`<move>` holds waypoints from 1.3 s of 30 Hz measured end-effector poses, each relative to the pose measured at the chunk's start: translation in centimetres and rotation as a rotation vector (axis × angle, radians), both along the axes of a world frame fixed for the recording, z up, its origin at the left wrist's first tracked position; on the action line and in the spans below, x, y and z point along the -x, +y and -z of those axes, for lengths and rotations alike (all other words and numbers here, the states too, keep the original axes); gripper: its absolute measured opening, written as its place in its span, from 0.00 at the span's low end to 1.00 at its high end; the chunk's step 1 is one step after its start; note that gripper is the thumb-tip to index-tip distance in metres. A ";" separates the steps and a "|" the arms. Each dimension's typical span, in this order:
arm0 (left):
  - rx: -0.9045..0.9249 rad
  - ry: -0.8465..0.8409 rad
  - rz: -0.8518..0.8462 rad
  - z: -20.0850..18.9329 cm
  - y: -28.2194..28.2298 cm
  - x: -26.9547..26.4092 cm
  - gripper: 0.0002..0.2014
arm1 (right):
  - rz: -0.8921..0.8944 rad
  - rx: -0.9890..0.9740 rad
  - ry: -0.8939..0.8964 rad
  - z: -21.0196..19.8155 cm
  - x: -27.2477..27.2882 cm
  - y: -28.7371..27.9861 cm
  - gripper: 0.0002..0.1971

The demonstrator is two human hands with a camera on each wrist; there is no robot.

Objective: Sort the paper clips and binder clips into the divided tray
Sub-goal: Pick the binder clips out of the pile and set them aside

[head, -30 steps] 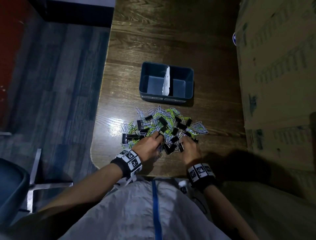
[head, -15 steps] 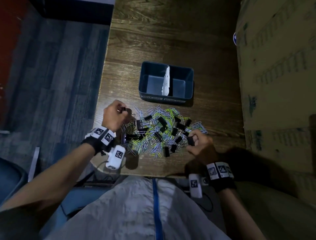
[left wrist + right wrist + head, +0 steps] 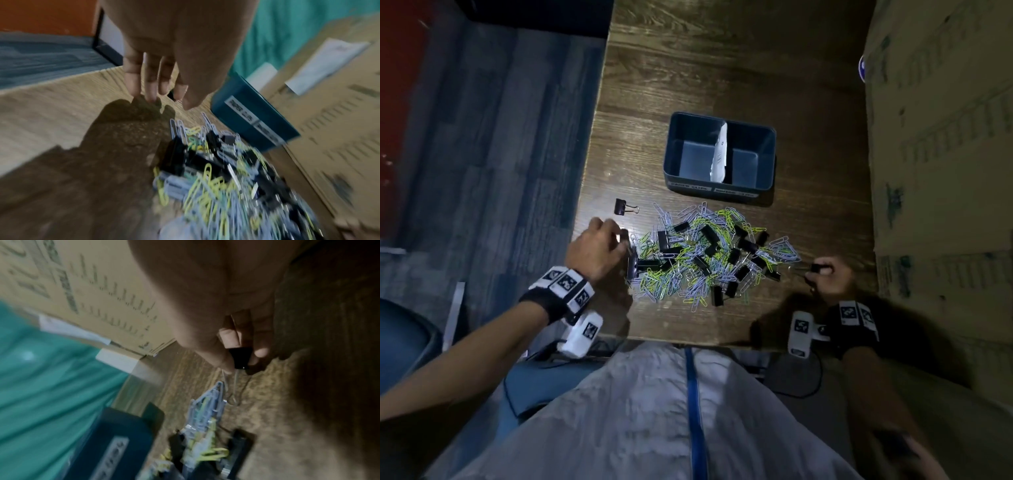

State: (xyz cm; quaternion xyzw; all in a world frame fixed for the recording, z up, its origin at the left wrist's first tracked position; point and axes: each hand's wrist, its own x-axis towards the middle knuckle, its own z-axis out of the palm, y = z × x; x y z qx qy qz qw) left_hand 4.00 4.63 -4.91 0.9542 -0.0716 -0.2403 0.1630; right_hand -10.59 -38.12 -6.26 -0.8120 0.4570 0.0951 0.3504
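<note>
A dark blue divided tray (image 3: 668, 171) with a white paper divider (image 3: 719, 154) stands on the wooden table, and both halves look bare. In front of it lies a mixed pile (image 3: 705, 260) of coloured paper clips and black binder clips. One black binder clip (image 3: 624, 207) lies alone, left of the pile. My left hand (image 3: 619, 240) hovers at the pile's left edge; the left wrist view shows its fingers (image 3: 152, 87) hanging straight and holding nothing. At the pile's right end, my right hand (image 3: 816, 270) pinches a small black binder clip (image 3: 240, 356) between thumb and fingers.
Tall cardboard boxes (image 3: 941, 171) wall off the table's right side, close to my right hand. The table's left edge (image 3: 589, 205) lies just beyond my left hand, with blue floor below. A chair (image 3: 400, 335) stands at the lower left.
My left hand has let go of a binder clip left of the pile and drawn back toward the pile. My right hand has moved right, off the pile, with a binder clip.
</note>
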 end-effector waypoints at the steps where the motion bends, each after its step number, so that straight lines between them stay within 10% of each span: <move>1: -0.039 0.039 0.058 -0.3 0.1 0.9 0.21 | -0.007 0.016 0.023 0.0 0.0 0.1 0.17; 7: -0.051 0.073 0.267 -0.4 -1.4 4.6 0.27 | -0.182 0.158 0.037 0.4 0.1 3.8 0.11; 18: 0.189 0.066 0.113 0.9 -4.9 4.9 0.18 | -0.199 0.071 0.071 2.1 -1.2 10.3 0.23; 39: 0.346 -0.126 0.201 -2.3 -1.4 2.1 0.09 | -0.269 0.157 -0.162 -2.4 -0.9 5.8 0.08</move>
